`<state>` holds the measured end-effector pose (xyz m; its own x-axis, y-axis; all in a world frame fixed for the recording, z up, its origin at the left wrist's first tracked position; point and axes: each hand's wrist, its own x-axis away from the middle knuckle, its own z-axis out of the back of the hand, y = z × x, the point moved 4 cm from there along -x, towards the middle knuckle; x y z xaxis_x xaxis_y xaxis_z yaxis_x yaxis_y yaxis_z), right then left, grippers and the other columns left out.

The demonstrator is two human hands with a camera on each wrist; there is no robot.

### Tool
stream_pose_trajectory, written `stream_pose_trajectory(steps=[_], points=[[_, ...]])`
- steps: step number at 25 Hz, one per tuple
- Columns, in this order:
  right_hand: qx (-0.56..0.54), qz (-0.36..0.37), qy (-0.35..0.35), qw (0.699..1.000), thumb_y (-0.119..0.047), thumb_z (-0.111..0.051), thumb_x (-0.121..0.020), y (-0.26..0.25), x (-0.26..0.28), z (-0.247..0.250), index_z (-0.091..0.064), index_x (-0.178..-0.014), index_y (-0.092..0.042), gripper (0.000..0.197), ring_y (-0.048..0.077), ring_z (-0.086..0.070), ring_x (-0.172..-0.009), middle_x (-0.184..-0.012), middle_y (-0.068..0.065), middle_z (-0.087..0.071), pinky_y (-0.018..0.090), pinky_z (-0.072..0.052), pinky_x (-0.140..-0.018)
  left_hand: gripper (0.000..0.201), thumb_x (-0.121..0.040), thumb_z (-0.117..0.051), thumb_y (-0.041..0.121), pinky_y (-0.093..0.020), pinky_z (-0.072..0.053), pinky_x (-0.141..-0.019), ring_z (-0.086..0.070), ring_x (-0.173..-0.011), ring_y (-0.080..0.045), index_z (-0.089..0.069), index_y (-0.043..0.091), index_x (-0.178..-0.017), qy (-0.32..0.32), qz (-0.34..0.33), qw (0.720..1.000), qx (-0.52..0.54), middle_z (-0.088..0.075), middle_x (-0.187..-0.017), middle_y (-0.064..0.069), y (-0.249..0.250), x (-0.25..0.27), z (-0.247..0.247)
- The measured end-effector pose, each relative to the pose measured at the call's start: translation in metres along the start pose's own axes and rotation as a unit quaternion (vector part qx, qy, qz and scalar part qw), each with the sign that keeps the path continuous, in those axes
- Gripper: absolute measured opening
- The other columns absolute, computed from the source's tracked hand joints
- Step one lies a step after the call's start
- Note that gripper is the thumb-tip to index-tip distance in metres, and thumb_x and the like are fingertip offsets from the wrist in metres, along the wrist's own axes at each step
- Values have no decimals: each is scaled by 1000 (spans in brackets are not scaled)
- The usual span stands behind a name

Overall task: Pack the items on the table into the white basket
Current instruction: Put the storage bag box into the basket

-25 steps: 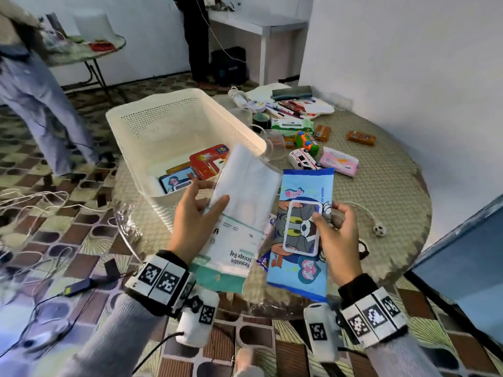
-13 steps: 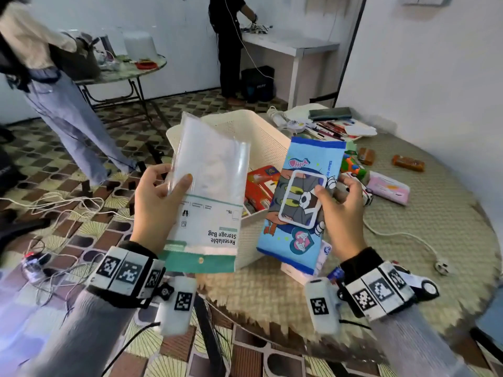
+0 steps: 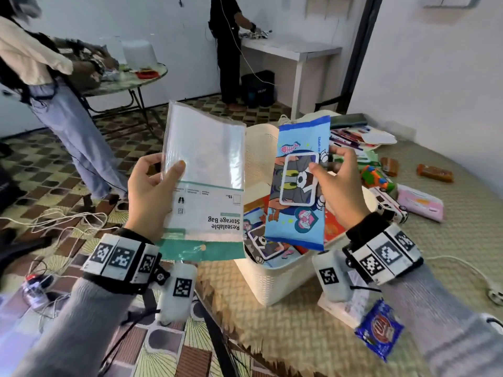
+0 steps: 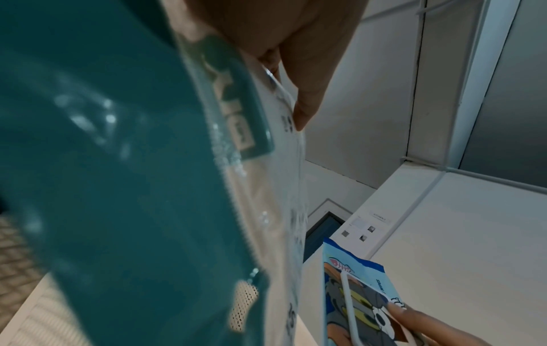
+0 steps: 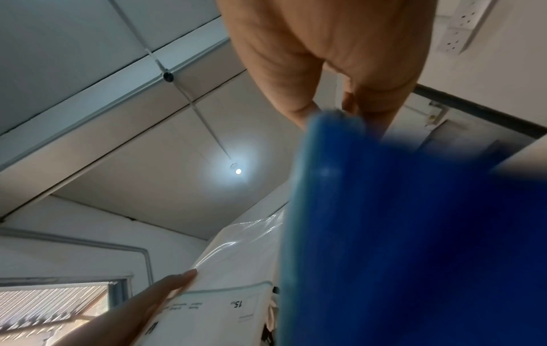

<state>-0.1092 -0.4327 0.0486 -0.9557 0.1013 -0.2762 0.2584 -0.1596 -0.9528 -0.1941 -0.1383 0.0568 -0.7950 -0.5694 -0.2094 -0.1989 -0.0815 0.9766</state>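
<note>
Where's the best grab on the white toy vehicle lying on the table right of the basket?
Pinch the white toy vehicle across its narrow width, on the two long sides near mid-length, coming from above. It lies long and low on the table, with the pink pack close beside it, so keep the fingers narrow.

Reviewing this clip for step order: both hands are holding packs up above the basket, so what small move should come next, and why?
Probably lower the right hand and set the blue cartoon wipes pack into the white basket. That pack already hangs over the basket's opening, while the left hand holds the resealable storage bag pack further off to the side.
</note>
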Motion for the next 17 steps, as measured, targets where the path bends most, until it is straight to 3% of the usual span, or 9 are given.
stream_pose_trajectory(steps=[2, 3, 5, 7, 9, 12, 14, 17], points=[[14, 16, -24, 999, -8, -59, -90, -4, -19, -14, -40, -121, -11, 36, -3, -60, -81, -103, -2, -61, 17, -51, -73, 17, -89, -67, 22, -24, -53, -49, -62, -51, -8, -52, 24, -98, 6, -3, 1000, 5, -71, -62, 6, 0, -13, -1], [22, 23, -37, 999, -7, -59, -90, -4, -29, -21, -41, -121, -11, 37, 1, -61, -86, -107, 1, -61, 20, -51, -77, 18, -89, -67, 23, -26, -55, -51, -63, -52, -9, -52, 23, -100, 10, -3, 1000, 5, -71, -63, 5, 0, -20, -2], [49, 37, -60, 996, -8, -62, -88, -2, -46, -34, -41, -119, -13, 38, 16, -60, -100, -115, 8, -59, 31, -50, -87, 18, -88, -67, 23, -30, -55, -55, -63, -54, -11, -52, 26, -97, 19, -8, 1000, 4, -71, -64, 4, 1, -31, -4], [66, 48, -82, 993, -8, -65, -86, 2, -64, -48, -42, -118, -15, 40, 22, -57, -108, -120, 8, -58, 43, -48, -94, 17, -89, -66, 21, -28, -55, -54, -62, -52, -8, -51, 28, -94, 29, -26, 999, 4, -70, -62, 6, 4, -43, -8], [77, 51, -108, 990, -6, -65, -86, 8, -76, -59, -42, -119, -14, 41, 17, -57, -95, -114, 2, -58, 45, -51, -90, 18, -89, -66, 19, -26, -52, -53, -59, -49, -5, -50, 28, -93, 44, -39, 998, 1, -68, -61, 7, 4, -52, -11], [117, 59, -156, 979, -6, -62, -88, 19, -82, -72, -38, -127, -12, 46, 13, -54, -75, -92, -2, -56, 35, -50, -72, 19, -90, -65, 18, -23, -51, -51, -58, -48, -3, -48, 28, -92, 61, -45, 997, 2, -67, -57, 10, 1, -63, -15], [165, 48, -212, 962, -3, -57, -89, 31, -83, -82, -32, -135, -11, 53, 16, -51, -71, -85, 4, -54, 28, -40, -66, 19, -90, -64, 18, -24, -52, -52, -59, -50, -4, -48, 27, -93, 69, -44, 997, 4, -67, -59, 11, -3, -70, -17], [213, -2, -292, 932, -2, -55, -91, 56, -80, -94, -27, -136, -15, 55, 11, -51, -64, -76, -3, -50, 22, -38, -55, 21, -90, -65, 20, -31, -56, -60, -62, -58, -10, -47, 23, -100, 79, -22, 997, 13, -67, -71, 5, -14, -83, -20]])
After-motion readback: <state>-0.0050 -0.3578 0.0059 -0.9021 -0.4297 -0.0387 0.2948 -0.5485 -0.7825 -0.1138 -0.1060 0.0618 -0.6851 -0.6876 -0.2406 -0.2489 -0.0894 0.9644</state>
